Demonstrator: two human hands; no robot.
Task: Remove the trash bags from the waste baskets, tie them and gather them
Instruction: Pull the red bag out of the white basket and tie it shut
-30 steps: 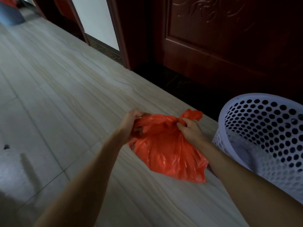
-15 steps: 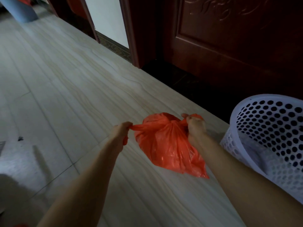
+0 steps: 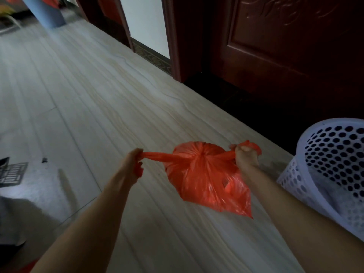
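Hands pulled wider apart, orange bag (image 3: 206, 180) above pale tiled floor (image 3: 88, 99), dark door (image 3: 295, 46)

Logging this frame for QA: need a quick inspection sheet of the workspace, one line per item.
Surface: pale tiled floor, wood-grain pattern, grout lines visible.
Job's things: orange trash bag held above the floor, its two top tails pulled apart sideways, neck gathered at the middle; white perforated waste basket at right, no liner seen on its rim.
Clutter: small dark speck on the floor at left; dark grate-like object at the left edge.
Hands: left hand grips the left tail; right hand grips the right tail.
Cables: nothing seen.
Surroundings: dark red carved wooden door and frame; blue object far back, blurred.
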